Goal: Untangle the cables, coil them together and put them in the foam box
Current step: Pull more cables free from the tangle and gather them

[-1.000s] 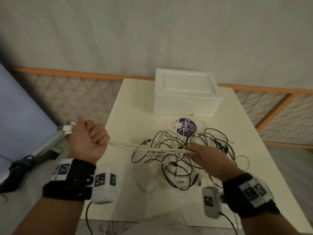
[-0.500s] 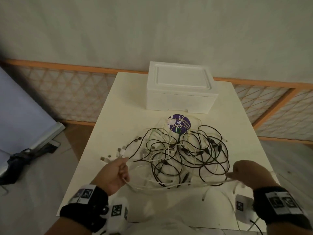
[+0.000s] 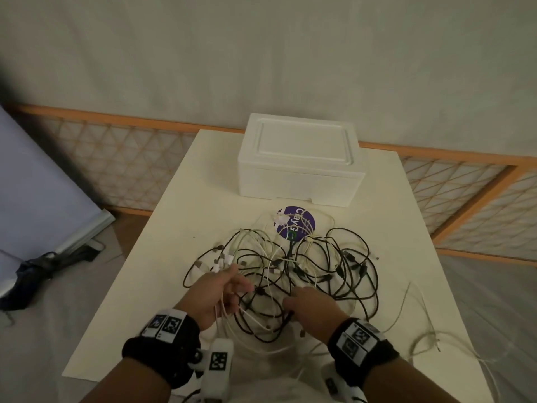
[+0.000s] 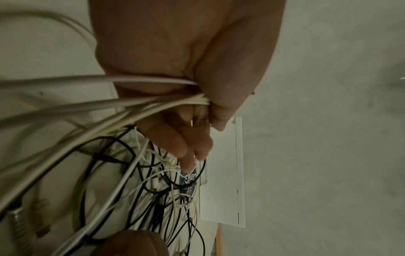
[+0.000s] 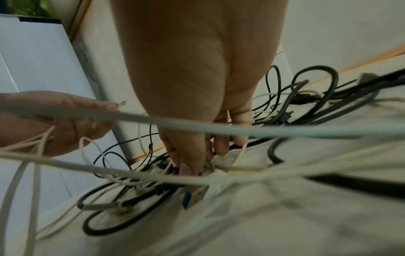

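A tangle of black and white cables (image 3: 305,266) lies in the middle of the cream table (image 3: 180,234). Behind it stands the white foam box (image 3: 300,158), lid on. My left hand (image 3: 229,286) is at the tangle's near left and grips a bunch of white cables (image 4: 153,102) between thumb and palm, with plug ends sticking out past its fingers. My right hand (image 3: 302,301) is at the near edge of the tangle. Its fingers (image 5: 190,164) point straight down among the strands, and I see no strand held.
A purple round sticker (image 3: 295,225) lies under the far cables. Loose white cables (image 3: 421,341) trail off the table's right front. A lattice fence (image 3: 122,161) runs behind, with a pale board (image 3: 35,199) and a dark bag (image 3: 37,266) on the floor at left.
Both hands have come in to the tangle's near edge. The right hand left the front right, where it was pulling a white cable out; the left still holds its white bunch.
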